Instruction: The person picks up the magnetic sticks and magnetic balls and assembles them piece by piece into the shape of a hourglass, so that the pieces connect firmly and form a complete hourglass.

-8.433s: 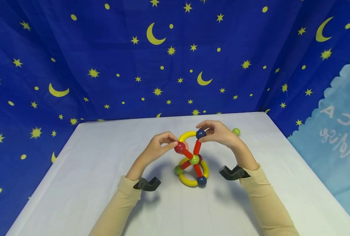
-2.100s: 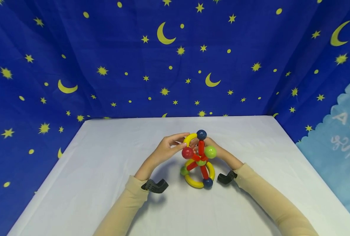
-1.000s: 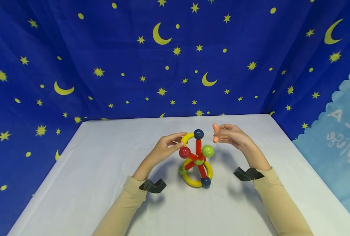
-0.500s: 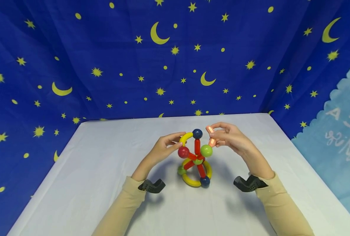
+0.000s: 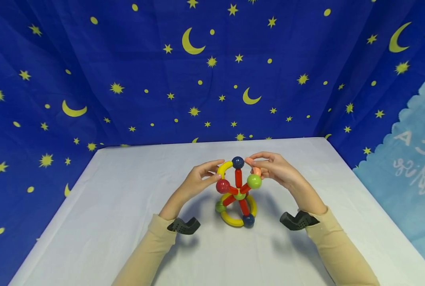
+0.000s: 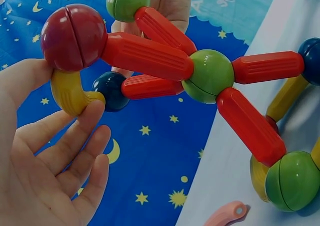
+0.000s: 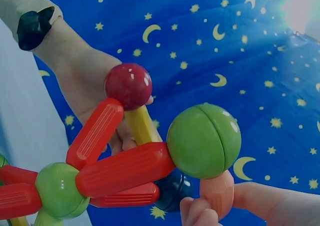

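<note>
A toy of magnetic balls and rods stands upright on the table in the head view. Red rods run out from its middle green ball [image 5: 239, 194] to a red ball [image 5: 223, 186], a blue ball [image 5: 238, 162] and an upper green ball [image 5: 254, 181]. My left hand [image 5: 198, 180] pinches the yellow curved rod [image 6: 70, 92] between the red and blue balls. With the right hand [image 5: 274, 169] I hold an orange curved rod [image 7: 217, 193]. One end of it meets the upper green ball; its other end is close to the blue ball, contact unclear.
Yellow curved rods [image 5: 232, 221] form a ring at the toy's base, with a lower blue ball [image 5: 248, 220] and a lower green ball [image 5: 220, 206]. A pink curved rod [image 6: 227, 213] lies behind the toy in the left wrist view.
A loose green ball from the table's right is now on the toy. My right hand brought in the orange rod and tilted it toward the blue ball. The left hand stays on the yellow rod.
</note>
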The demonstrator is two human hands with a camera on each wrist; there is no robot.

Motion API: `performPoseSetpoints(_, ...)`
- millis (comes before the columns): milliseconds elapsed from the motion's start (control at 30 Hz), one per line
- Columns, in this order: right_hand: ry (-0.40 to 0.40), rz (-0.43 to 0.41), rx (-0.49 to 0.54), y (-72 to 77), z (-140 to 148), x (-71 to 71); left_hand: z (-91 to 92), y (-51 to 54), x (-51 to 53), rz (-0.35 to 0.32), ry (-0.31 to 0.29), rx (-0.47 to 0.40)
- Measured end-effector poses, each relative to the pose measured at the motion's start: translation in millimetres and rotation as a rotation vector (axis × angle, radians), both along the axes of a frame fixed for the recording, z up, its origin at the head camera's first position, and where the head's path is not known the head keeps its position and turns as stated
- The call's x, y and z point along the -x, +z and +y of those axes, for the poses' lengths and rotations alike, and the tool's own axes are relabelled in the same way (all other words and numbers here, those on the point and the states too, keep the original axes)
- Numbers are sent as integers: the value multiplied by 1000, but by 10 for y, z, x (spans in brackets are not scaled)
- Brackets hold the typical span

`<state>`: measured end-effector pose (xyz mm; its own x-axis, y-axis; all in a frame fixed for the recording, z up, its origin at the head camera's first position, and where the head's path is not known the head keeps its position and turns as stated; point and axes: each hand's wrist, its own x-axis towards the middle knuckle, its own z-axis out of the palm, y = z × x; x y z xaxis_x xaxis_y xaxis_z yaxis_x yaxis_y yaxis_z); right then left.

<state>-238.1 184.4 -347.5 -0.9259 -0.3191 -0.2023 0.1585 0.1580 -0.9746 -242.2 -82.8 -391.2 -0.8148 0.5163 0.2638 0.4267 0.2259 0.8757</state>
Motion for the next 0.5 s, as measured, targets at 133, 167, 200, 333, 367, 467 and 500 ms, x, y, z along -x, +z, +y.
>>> performPoseSetpoints(133,4,7,-1,-18,8,9,7,-3,-2,-8,-2,7)
performPoseSetpoints(167,5,10,-3,-22,12,11,7,-5,-1,-9,-1,8)
performPoseSetpoints(200,8,14,-7,-27,16,14,8,-6,0,-9,0,6)
performPoseSetpoints(333,21,22,-19,-38,19,21,3,-5,4,-8,1,-3)
performPoseSetpoints(367,24,22,-21,-41,17,23,1,-5,4,-7,1,-5)
performPoseSetpoints(467,25,20,-22,-44,5,29,-3,-7,8,-7,-2,-12)
performPoseSetpoints(500,24,20,-22,-45,1,32,-4,-7,9,-12,-4,-18)
